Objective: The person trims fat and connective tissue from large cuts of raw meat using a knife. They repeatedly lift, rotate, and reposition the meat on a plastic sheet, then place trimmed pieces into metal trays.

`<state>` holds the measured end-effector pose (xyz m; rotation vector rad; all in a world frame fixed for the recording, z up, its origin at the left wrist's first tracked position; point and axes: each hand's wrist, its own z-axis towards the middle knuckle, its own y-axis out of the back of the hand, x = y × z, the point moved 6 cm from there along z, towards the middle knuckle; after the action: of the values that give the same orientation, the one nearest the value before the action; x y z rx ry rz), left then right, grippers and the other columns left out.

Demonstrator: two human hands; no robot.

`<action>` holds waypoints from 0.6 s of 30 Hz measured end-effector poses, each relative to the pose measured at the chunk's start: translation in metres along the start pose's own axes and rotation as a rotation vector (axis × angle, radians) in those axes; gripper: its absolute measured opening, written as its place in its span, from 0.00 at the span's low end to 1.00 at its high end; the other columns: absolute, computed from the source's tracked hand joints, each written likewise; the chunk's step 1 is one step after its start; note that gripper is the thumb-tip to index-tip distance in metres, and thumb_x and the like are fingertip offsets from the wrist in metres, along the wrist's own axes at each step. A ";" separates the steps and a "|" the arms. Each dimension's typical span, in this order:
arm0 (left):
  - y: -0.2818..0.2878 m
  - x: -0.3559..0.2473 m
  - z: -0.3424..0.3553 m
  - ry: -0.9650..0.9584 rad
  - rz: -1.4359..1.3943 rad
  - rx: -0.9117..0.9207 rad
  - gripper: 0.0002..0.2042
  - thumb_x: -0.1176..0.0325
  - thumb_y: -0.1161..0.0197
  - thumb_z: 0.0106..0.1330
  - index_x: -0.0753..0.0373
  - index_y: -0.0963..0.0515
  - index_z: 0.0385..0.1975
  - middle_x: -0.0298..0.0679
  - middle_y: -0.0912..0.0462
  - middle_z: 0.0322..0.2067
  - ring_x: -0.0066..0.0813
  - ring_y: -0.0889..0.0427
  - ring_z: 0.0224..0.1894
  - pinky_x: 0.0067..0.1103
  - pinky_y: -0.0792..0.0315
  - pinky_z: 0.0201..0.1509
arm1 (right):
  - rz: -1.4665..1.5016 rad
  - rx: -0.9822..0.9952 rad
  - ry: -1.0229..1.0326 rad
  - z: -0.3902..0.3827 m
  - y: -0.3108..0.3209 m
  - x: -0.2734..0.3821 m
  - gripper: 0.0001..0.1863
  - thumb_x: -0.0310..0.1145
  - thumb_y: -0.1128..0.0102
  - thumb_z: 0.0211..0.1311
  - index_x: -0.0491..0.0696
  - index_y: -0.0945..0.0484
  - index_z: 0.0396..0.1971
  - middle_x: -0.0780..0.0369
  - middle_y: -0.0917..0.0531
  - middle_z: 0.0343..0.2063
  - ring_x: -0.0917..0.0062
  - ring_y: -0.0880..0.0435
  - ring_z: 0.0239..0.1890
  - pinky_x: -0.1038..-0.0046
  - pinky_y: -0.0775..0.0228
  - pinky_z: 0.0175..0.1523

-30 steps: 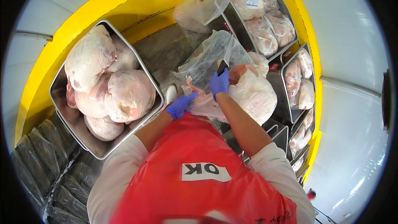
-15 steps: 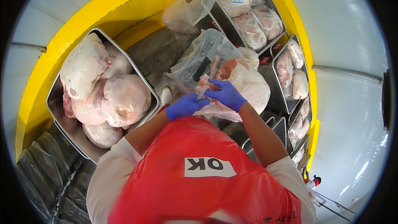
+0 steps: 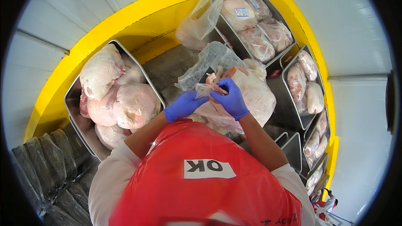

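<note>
My left hand [image 3: 184, 106], in a blue glove, has its fingers closed on the edge of a thin clear plastic bag [image 3: 203, 89]. Close beside it, my blue-gloved right hand [image 3: 233, 100] grips a narrow pink strip of meat [image 3: 214, 84] between thumb and fingers. A large pale cut of meat [image 3: 256, 98] with a fatty skin lies just past the right hand, partly covered by plastic. Behind the strip, more clear plastic [image 3: 209, 60] is spread out, with a dark patch showing beside it.
On the left stands a metal bin [image 3: 72, 96] heaped with big pale cuts of meat [image 3: 102, 73]. Metal bins [image 3: 293, 94] of plastic-wrapped meat line the right side. A bagged piece [image 3: 190, 37] leans near the yellow wall base [image 3: 155, 4]. Plastic-covered stacks [image 3: 50, 155] are at lower left.
Both hands have stayed close together, and the meat strip now stands higher between them. The view has shifted, so the bins appear lower and farther right.
</note>
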<state>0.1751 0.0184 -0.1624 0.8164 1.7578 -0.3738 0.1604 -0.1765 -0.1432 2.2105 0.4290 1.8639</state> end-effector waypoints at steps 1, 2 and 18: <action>-0.003 -0.006 0.000 -0.060 -0.023 -0.071 0.15 0.60 0.36 0.75 0.65 0.16 0.49 0.44 0.12 0.39 0.29 0.17 0.38 0.29 0.22 0.48 | 0.059 0.047 -0.013 -0.001 0.003 -0.002 0.27 0.30 0.24 0.58 0.44 0.24 0.56 0.59 0.19 0.52 0.79 0.18 0.49 0.72 0.24 0.48; -0.004 -0.011 -0.001 -0.121 -0.045 -0.139 0.14 0.61 0.37 0.75 0.64 0.16 0.50 0.44 0.12 0.40 0.30 0.17 0.39 0.30 0.22 0.49 | 0.190 0.086 -0.046 -0.007 0.005 -0.005 0.28 0.30 0.25 0.58 0.45 0.25 0.58 0.61 0.19 0.52 0.79 0.19 0.50 0.72 0.24 0.51; -0.017 -0.045 0.025 -0.307 0.108 -0.235 0.11 0.70 0.38 0.73 0.66 0.15 0.49 0.33 0.13 0.39 0.18 0.19 0.42 0.21 0.23 0.50 | 0.209 0.024 -0.010 -0.084 0.156 -0.046 0.24 0.27 0.32 0.60 0.49 0.28 0.56 0.71 0.27 0.35 0.84 0.26 0.38 0.76 0.29 0.43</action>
<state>0.1883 -0.0240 -0.1316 0.6444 1.4327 -0.2024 0.0836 -0.3402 -0.1166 2.3597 0.2265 1.9569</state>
